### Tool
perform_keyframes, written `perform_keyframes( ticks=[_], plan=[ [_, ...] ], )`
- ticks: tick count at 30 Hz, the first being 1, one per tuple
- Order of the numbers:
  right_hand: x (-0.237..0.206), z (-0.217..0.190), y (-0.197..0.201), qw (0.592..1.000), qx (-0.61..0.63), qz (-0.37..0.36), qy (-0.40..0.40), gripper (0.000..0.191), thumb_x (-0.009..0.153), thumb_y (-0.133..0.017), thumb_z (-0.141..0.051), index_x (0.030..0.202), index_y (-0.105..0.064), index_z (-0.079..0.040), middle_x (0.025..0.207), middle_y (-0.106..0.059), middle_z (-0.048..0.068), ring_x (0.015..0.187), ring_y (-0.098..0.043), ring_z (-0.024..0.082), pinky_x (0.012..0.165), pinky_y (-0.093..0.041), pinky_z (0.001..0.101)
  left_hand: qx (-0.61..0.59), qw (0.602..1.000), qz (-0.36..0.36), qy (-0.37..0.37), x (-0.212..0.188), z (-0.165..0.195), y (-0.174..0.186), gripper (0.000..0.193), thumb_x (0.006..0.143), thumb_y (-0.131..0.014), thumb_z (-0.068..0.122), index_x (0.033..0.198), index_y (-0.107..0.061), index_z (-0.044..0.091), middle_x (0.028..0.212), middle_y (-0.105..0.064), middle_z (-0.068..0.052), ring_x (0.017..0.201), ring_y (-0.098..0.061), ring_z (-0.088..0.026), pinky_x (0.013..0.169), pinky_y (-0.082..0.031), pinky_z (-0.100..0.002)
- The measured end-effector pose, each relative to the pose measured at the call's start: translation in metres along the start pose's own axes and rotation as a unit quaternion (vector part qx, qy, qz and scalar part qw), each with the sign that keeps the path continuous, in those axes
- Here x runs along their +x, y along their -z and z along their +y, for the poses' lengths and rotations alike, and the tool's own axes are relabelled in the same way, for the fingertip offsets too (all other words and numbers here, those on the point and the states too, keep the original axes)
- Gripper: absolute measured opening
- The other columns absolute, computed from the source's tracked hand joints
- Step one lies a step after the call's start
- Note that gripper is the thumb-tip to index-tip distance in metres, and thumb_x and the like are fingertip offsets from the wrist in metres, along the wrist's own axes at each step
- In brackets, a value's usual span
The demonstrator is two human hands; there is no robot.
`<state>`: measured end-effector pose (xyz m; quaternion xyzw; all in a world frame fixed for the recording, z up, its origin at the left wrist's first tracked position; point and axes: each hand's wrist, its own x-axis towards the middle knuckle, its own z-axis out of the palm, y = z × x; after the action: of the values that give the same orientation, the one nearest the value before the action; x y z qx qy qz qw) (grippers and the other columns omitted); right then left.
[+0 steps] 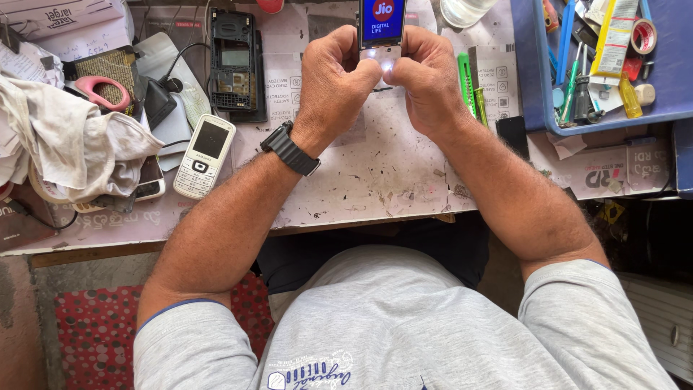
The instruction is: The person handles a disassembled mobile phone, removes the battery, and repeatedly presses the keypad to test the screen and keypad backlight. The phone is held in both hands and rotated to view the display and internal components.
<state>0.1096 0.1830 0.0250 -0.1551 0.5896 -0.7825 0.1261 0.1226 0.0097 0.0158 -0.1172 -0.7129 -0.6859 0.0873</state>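
I grip one lit-screen phone [382, 25] between my left hand [333, 79] and right hand [427, 81], both closed around its lower end, near the far edge of the worktable [375, 173]. One white phone [205, 156] lies toward the left edge, one opened phone body [234, 65] beyond it.

grey short-sleeved t-shirt [404, 325] with blue trim, black wristwatch [290, 147] on left wrist.

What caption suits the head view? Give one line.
Left hand and right hand grip a lit phone over a scuffed workbench.
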Motion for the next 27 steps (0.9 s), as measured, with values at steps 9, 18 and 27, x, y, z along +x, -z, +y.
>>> perform_keyframes(
  ticks=[9, 18, 27],
  plan=[
    [-0.0014, 0.0025, 0.0010, 1.000, 0.002, 0.002, 0.002, 0.015, 0.080, -0.061, 0.001, 0.093, -0.067, -0.001, 0.091, -0.068, 0.003, 0.084, -0.060, 0.009, 0.084, -0.051, 0.0281, 0.000, 1.000, -0.004, -0.006, -0.0027, -0.0001, 0.0003, 0.003, 0.084, -0.066, 0.008, 0.082, -0.065, 0.007, 0.070, -0.062, 0.002, 0.063, -0.054, -0.003, 0.056, -0.047, -0.022],
    [-0.0030, 0.0030, -0.0007, 1.000, -0.003, -0.002, 0.002, 0.015, 0.080, -0.060, 0.001, 0.094, -0.067, -0.001, 0.091, -0.068, 0.004, 0.083, -0.059, 0.009, 0.083, -0.051, 0.0286, -0.006, 1.000, -0.006, -0.006, -0.0046, -0.0023, 0.0007, 0.002, 0.085, -0.066, 0.008, 0.084, -0.067, 0.007, 0.071, -0.064, 0.001, 0.063, -0.057, -0.004, 0.056, -0.049, -0.023],
    [-0.0033, 0.0032, -0.0006, 1.000, 0.000, -0.004, 0.002, 0.017, 0.080, -0.060, 0.001, 0.095, -0.068, -0.001, 0.092, -0.069, 0.004, 0.084, -0.060, 0.010, 0.084, -0.052, 0.0285, -0.001, 1.000, -0.004, -0.002, -0.0053, -0.0038, -0.0002, 0.002, 0.085, -0.067, 0.008, 0.083, -0.066, 0.007, 0.070, -0.063, 0.001, 0.062, -0.055, -0.004, 0.055, -0.048, -0.023]
  ],
)
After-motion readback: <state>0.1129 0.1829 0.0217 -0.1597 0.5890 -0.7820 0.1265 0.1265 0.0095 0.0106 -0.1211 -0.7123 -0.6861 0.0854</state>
